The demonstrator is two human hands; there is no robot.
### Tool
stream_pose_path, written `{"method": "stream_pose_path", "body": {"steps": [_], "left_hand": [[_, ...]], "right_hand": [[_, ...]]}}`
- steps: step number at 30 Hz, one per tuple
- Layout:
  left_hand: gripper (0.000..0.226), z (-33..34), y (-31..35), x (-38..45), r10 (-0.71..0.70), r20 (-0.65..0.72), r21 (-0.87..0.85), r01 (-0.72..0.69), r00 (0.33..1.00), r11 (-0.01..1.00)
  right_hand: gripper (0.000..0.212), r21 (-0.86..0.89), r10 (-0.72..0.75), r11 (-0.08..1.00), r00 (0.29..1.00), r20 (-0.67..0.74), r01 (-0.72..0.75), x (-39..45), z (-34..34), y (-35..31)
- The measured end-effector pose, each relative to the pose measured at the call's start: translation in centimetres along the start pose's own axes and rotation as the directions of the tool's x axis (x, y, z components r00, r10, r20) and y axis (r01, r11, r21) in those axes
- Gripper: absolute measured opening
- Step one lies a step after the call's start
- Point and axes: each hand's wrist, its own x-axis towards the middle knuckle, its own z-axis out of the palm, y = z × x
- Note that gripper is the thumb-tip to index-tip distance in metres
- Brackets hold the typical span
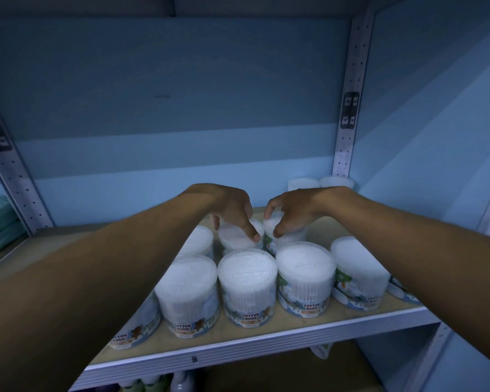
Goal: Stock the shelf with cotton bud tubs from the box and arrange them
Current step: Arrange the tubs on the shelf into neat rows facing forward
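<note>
- Shelf (266,339): wooden board, white front lip, blue back wall; tubs stand on it, labels mostly facing out for display.
- Front row of tubs (246,287): upright and close together, so new ones go behind.
- Second-row tubs: left hand (232,212) claws over one tub (238,239); right hand (290,212) grips the neighbouring tub (286,236) by its lid, likely squaring the two together.
- Two more tubs (320,183) stand at the back right.
- Box isn't visible.

Single head view, close in, facing forward and slightly down onto pale wooden shelf board (334,316) with white metal edge.

Upright clear cotton bud tubs (248,284) in rows on shelf (238,339)
</note>
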Motion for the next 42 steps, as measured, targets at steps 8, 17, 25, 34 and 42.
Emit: {"method": "stream_pose_path", "body": {"steps": [8, 17, 25, 34, 42], "left_hand": [[0.080, 0.3, 0.3, -0.7, 0.005, -0.004, 0.022, -0.005, 1.000, 1.000], [0.085, 0.3, 0.1, -1.3, -0.001, 0.016, 0.020, 0.001, 1.000, 1.000], [0.089, 0.3, 0.4, -1.6, -0.010, 0.026, 0.024, 0.009, 1.000, 1.000], [0.081, -1.9, 2.0, -0.6, 0.025, -0.173, 0.182, 0.008, 0.985, 0.983], [0.066, -2.0, 4.2, 1.9, 0.102, -0.248, 0.190, -0.055, 0.963, 0.980]], "right_hand": [[0.054, 0.024, 0.007, 1.000, 1.000, 0.025, -0.008, -0.9, 0.0, -0.3], [0.052, 0.040, 0.022, 0.999, 0.999, 0.041, -0.024, -1.0, 0.1, -0.5], [0.048, 0.111, 0.035, 0.993, 0.998, 0.050, -0.041, -0.9, -0.1, 0.0], [0.042, 0.091, 0.096, 0.991, 0.995, -0.024, -0.093, -1.5, -1.6, 1.9], [0.038, -0.043, 0.153, 0.987, 0.988, -0.029, -0.154, -2.0, -2.0, 4.7]]}}
